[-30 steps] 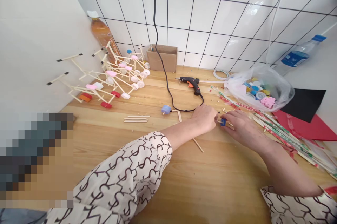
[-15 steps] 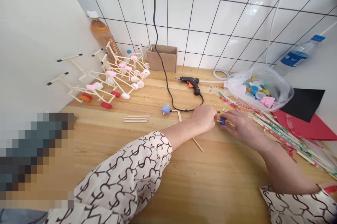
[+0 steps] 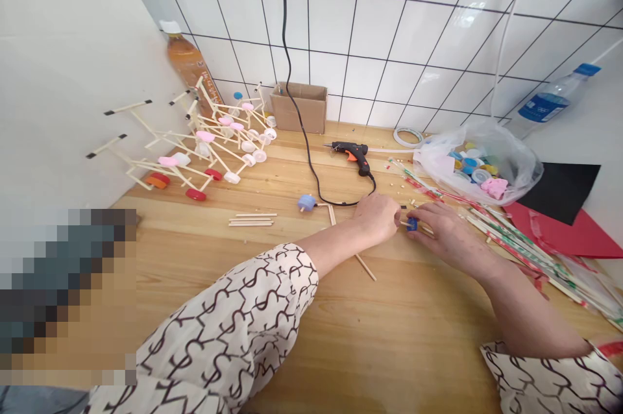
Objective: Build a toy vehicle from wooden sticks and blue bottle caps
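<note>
My left hand (image 3: 376, 219) rests on the wooden table, its fingers closed on a thin wooden stick frame (image 3: 346, 239) that runs beneath the hand. That frame seems to lead to a blue-and-white bottle-cap wheel (image 3: 306, 202) on the far side. My right hand (image 3: 448, 231) pinches a small blue bottle cap (image 3: 412, 224) mounted on a short wooden stick (image 3: 423, 229). Only a narrow gap separates my fingertips on either side of the cap. Part of the stick is hidden by my fingers.
A black hot glue gun (image 3: 349, 152) lies beyond my hands, its cord curving past. Several stick-and-cap vehicles (image 3: 214, 148) stand at the left. A plastic bag of caps (image 3: 479, 164), striped straws (image 3: 516, 252), loose sticks (image 3: 252, 220) and a cardboard box (image 3: 298, 108) surround the work area.
Both hands stay almost in place around the blue cap. The view has drifted very slightly.
</note>
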A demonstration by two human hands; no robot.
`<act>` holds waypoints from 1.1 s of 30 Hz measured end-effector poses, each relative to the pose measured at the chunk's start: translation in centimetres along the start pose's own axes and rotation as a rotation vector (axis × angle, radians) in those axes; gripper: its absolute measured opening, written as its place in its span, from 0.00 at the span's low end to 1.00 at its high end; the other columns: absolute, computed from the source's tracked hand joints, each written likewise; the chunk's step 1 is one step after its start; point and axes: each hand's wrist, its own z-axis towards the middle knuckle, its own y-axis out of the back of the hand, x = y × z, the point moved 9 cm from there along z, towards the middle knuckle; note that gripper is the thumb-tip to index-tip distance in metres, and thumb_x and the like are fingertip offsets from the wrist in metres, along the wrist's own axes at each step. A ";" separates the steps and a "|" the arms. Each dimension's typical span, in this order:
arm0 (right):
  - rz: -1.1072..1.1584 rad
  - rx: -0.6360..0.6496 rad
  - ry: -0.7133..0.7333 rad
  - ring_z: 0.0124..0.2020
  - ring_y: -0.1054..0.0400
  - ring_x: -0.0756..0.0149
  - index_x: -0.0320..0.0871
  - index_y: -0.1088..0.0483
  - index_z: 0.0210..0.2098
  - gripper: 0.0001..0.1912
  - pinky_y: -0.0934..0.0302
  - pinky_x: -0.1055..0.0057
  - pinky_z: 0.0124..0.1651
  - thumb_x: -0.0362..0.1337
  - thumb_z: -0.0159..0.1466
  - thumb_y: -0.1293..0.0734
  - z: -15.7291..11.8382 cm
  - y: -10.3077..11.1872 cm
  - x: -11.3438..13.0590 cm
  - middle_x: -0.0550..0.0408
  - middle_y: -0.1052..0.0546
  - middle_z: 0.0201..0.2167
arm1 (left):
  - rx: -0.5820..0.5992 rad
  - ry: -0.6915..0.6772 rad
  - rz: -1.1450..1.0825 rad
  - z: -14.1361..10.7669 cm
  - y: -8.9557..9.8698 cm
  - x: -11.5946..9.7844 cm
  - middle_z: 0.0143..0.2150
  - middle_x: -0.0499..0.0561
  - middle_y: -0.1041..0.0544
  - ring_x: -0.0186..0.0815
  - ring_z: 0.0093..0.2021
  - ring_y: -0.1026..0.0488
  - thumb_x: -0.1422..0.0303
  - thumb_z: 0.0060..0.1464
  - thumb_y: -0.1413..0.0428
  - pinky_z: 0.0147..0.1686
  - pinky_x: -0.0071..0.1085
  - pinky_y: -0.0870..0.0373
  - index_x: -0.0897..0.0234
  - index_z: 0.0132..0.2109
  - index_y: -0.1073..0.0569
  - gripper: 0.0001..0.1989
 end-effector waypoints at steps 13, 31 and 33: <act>0.008 0.034 -0.001 0.40 0.33 0.53 0.42 0.31 0.40 0.09 0.38 0.57 0.41 0.35 0.60 0.37 0.1 -0.1 0.2 0.45 0.26 0.38 | -0.006 0.002 0.017 -0.2 -0.1 0.1 0.36 0.54 0.22 0.42 0.43 0.27 0.70 0.50 0.45 0.43 0.34 0.31 0.63 0.36 0.22 0.07; -0.036 0.016 -0.012 0.35 0.35 0.53 0.38 0.29 0.34 0.05 0.39 0.60 0.39 0.32 0.59 0.36 0.1 0.4 0.4 0.45 0.26 0.31 | 0.001 0.011 0.004 0.2 -0.4 -0.2 0.37 0.53 0.21 0.41 0.42 0.27 0.71 0.51 0.46 0.42 0.33 0.31 0.61 0.35 0.21 0.08; -0.037 0.018 -0.017 0.35 0.35 0.54 0.38 0.29 0.34 0.05 0.39 0.60 0.39 0.32 0.59 0.35 0.1 0.4 0.4 0.45 0.26 0.31 | 0.001 0.011 0.001 0.2 -0.4 -0.2 0.36 0.53 0.21 0.41 0.42 0.27 0.71 0.50 0.46 0.42 0.33 0.31 0.62 0.35 0.21 0.08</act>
